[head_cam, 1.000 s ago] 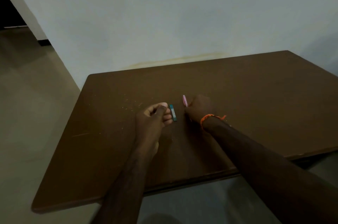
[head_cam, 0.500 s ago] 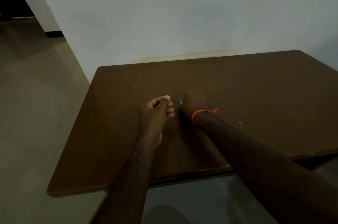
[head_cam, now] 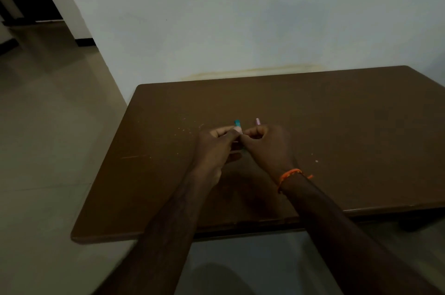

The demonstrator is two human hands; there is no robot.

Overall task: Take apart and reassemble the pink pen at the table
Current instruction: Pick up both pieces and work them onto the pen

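Observation:
Both hands meet over the middle of the brown table (head_cam: 337, 111). My right hand (head_cam: 269, 147), with an orange thread band at the wrist, is closed around the pink pen (head_cam: 257, 121); only its pale pink end sticks up past the knuckles. My left hand (head_cam: 216, 147) has its fingers curled, thumb and forefinger pinched together right against the right hand's fingertips. A small teal piece (head_cam: 237, 123) shows just beyond the left fingertips; whether it lies on the table or is held I cannot tell. The rest of the pen is hidden by the hands.
The table's far edge stands against a pale wall (head_cam: 240, 17). Small light crumbs (head_cam: 185, 127) dot the tabletop left of the hands, and a single speck (head_cam: 316, 161) lies to the right. Tiled floor (head_cam: 48, 126) lies beyond the table's left and near edges.
My hands have come together so the fingertips touch. The pink pen end shows again above my right hand, and the teal piece now sits by my left fingertips. The camera shifted.

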